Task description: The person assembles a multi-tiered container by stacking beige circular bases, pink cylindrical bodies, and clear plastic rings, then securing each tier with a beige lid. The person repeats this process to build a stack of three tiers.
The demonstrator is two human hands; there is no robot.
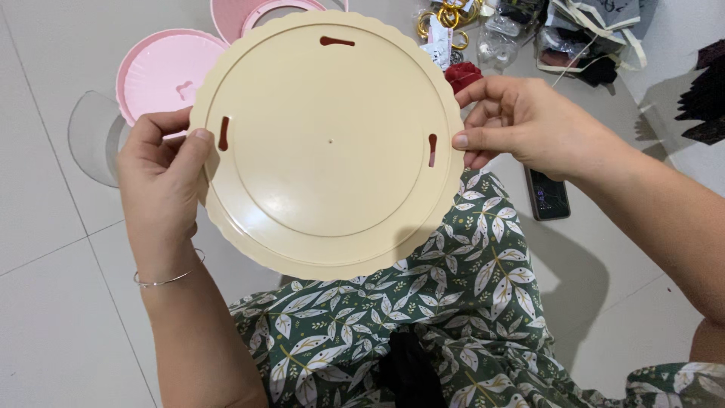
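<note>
Plate work is sitting at an early stage, as far as the view shows: the round cream plate (326, 143) is being held up in the air between both hands, over the person's lap, and nothing is fitted into it yet. Its scalloped rim is facing the camera, a raised ring is running inside the rim, and three keyhole slots are standing open, one near the top edge, one just beside the left thumb, one just inside the right thumb. A small dot is marking the centre.

The left hand (162, 177) is closing on the plate's left edge, thumb lying on the face and the fingers going behind it, out of sight. The right hand (529, 128) is pinching the right edge between thumb and forefinger, the other fingers curling loosely behind.

Beyond the left hand, on the tiled floor (45, 189), a pink plate (162, 72) of the same shape is lying flat, with a second pink piece (249, 13) just above it, partly hidden by the cream plate. A clear curved plastic piece (94, 136) is resting just outside the left hand. Beyond the right hand, a red flower-like object (462, 75), gold rings (445, 19) and bags of small parts are lying in a loose heap. Below the right wrist a dark phone (547, 198) is lying on the floor, and the leaf-patterned green cloth (453, 302) of the lap is spreading under the plate. Judging by this, the other pieces are all waiting untouched.
</note>
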